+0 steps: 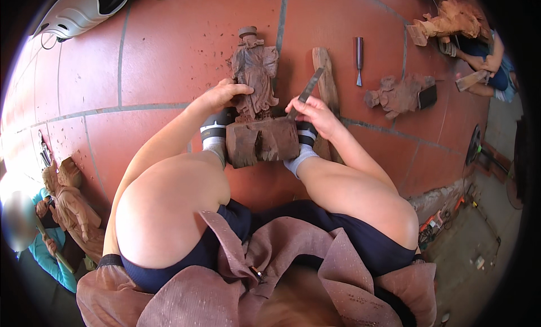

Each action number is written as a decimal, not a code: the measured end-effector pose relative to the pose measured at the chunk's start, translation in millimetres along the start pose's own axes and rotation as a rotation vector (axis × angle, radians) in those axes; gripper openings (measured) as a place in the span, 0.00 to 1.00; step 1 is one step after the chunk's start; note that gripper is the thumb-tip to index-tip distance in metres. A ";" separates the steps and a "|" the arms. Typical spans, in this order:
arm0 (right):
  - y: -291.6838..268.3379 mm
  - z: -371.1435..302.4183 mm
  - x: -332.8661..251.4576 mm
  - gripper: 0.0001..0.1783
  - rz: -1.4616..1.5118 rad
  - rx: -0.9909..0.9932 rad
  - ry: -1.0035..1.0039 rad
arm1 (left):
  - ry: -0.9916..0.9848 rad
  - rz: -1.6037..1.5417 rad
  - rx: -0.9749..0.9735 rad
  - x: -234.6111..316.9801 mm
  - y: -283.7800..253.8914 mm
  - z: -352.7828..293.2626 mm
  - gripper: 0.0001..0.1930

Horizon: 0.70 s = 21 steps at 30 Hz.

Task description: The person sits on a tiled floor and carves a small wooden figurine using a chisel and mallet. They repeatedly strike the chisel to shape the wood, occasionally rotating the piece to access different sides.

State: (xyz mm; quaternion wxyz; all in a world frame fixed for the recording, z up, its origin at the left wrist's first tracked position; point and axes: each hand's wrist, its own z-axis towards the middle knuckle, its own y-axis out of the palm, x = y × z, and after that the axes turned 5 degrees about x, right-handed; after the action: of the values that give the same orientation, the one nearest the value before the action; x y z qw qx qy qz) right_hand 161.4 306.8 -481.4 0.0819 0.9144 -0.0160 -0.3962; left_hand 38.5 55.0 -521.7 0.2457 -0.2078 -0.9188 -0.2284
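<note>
A carved brown wooden figurine [255, 73] in robes and a flat-topped hat lies away from me between my feet. Its lower end meets a rough, split wooden block [262, 140] set between my ankles; whether the two are one piece I cannot tell. My left hand [225, 94] grips the figurine's left side, the fingers partly hidden. In my right hand [315, 114] is a flat, dark metal file [311, 85], held at a slant. One end points up and away, and the other reaches down near the figurine's base and the block's right top edge.
Right of the figurine lie a long wooden stick [326, 79], a chisel [359, 62] and another carved figure [400, 96]. Co-workers with larger carvings [456, 20] [73, 200] sit at far right and lower left. White shoes [84, 14] stand at top left; cables and tools [437, 222] lie at right.
</note>
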 end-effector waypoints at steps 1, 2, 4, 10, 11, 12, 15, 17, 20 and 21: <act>-2.7 5.6 -3.4 0.14 -0.020 0.043 -0.026 | 0.008 0.084 0.003 3.2 -3.2 -2.6 0.23; -4.4 10.6 -9.3 0.13 -0.037 0.110 -0.078 | -0.028 0.122 -0.031 11.1 -10.7 -5.7 0.24; -3.2 22.9 -33.3 0.12 -0.065 0.165 -0.166 | -0.049 0.412 0.050 34.4 -33.9 -6.0 0.19; 11.9 77.8 -87.7 0.10 -0.391 0.060 -0.435 | 0.618 0.458 0.133 105.0 -19.2 -4.2 0.15; 17.4 80.7 -100.9 0.09 -0.464 0.077 -0.458 | 0.743 0.439 0.106 116.3 -2.6 -7.2 0.14; 20.9 80.3 -113.6 0.08 -0.539 0.094 -0.479 | 0.786 0.445 0.065 126.2 12.7 -13.0 0.13; 23.8 76.5 -142.2 0.08 -0.734 0.037 -0.528 | 0.896 0.490 0.014 143.9 33.7 -28.2 0.12; 32.8 65.3 -167.3 0.09 -0.838 -0.005 -0.500 | 0.929 0.539 0.076 141.8 33.1 -32.8 0.11; 30.6 81.9 -172.0 0.09 -0.940 -0.045 -0.433 | 0.900 0.468 0.121 147.8 31.5 -38.5 0.09; 34.9 84.7 -169.1 0.09 -0.879 -0.049 -0.392 | 0.901 0.466 0.150 148.3 29.7 -37.9 0.08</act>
State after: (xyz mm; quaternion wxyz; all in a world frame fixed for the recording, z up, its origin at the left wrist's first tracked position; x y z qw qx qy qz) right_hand -14.9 276.7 -410.7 -0.0765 0.7402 0.3663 -0.5586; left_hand -50.8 99.3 -401.9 0.6758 -0.2700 -0.6649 -0.1680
